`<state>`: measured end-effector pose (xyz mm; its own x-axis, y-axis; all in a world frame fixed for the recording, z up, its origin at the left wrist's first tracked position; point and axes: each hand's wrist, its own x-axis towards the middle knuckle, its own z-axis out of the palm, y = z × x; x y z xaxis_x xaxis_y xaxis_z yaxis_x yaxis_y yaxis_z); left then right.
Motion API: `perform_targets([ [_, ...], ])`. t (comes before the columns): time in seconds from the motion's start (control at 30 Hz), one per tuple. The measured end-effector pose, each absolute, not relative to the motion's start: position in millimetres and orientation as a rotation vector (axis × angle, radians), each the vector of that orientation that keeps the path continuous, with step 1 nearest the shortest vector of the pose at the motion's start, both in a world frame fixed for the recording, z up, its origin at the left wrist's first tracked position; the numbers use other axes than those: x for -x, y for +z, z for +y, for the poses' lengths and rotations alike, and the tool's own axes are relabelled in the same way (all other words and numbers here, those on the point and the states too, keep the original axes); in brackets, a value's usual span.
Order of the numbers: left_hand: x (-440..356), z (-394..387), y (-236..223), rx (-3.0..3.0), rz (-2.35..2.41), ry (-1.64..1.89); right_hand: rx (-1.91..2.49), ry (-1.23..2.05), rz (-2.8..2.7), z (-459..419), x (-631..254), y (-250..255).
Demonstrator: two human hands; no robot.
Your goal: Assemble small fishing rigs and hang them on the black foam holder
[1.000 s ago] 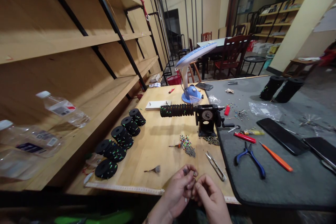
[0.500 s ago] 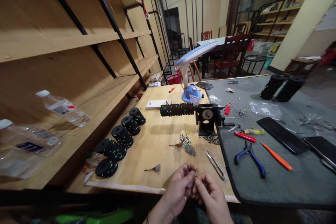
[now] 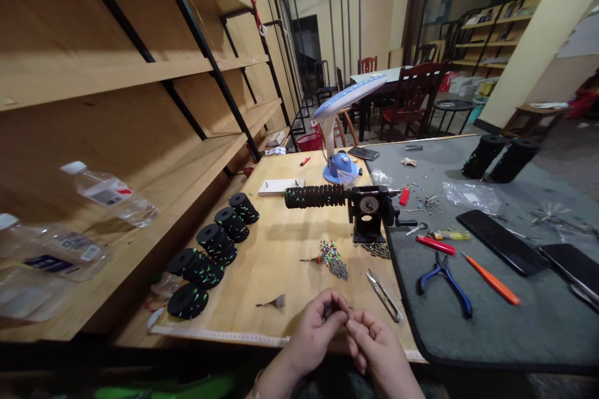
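Pale wood is seen in the tabletop (image 3: 276, 262), on which a black cranked device (image 3: 369, 209) is mounted. Before it, the left hand (image 3: 312, 331) and right hand (image 3: 377, 340) are brought together, fingertips narrowly pinched. Metal snips (image 3: 381, 293) are laid beside them. Between the fingertips, a small dark piece (image 3: 347, 317) is held; its kind cannot be told.
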<state>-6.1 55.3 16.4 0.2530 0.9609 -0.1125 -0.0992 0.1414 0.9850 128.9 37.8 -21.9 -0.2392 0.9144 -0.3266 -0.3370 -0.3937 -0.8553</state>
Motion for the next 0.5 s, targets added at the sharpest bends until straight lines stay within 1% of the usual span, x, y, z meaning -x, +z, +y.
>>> perform_targets([
  [0.13, 8, 55, 22, -1.236, 1.044, 0.982, 1.076, 1.767, -0.868, 41, -131, -15],
  [0.33, 11, 54, 29, -1.246, 1.075, 1.031, 1.121, 1.730, -1.139, 45, -138, -5],
  [0.5, 15, 54, 30, -1.133, 1.041, 1.000, 1.156, 1.456, -1.487, 49, -142, 8],
])
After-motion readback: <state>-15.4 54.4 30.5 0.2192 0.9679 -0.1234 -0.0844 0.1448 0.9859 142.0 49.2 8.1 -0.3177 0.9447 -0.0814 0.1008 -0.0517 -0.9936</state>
